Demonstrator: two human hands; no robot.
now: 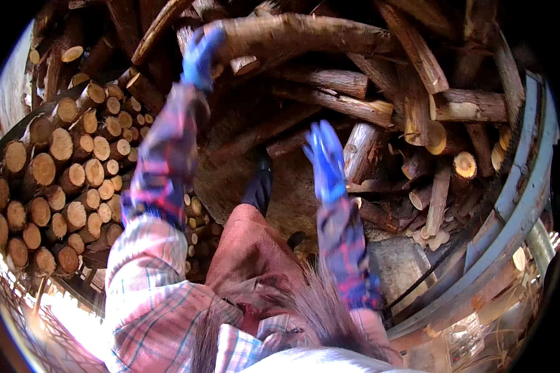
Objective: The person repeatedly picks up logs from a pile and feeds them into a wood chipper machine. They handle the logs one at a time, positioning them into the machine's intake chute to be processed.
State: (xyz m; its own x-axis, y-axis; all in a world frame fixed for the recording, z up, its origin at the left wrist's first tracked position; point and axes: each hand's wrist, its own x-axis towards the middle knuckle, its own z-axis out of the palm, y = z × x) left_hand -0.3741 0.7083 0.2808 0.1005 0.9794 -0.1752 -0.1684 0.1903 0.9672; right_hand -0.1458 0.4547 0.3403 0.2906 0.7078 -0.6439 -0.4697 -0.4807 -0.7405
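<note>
My left hand (201, 59), in a blue glove, is at the left end of a long, thick, bark-covered log (305, 34), its fingers closed against the log's end. The log lies crosswise at the far side of the heap, slightly blurred. Nearer and to the right, my right hand (325, 158), also blue-gloved, is open with its fingers stretched out and nothing in it. Closest to that hand is a short pale log (359, 149), leaning in the pile; I cannot tell whether they touch. Two split logs (339, 102) lie just beyond it.
At the left stands a neat stack of round logs (62, 146), cut ends facing me. Loose logs (470, 105) lie jumbled at the right. A curved blue-grey metal rail (510, 205) borders the right side. My leg (249, 242) stands on brown ground (292, 186) between them.
</note>
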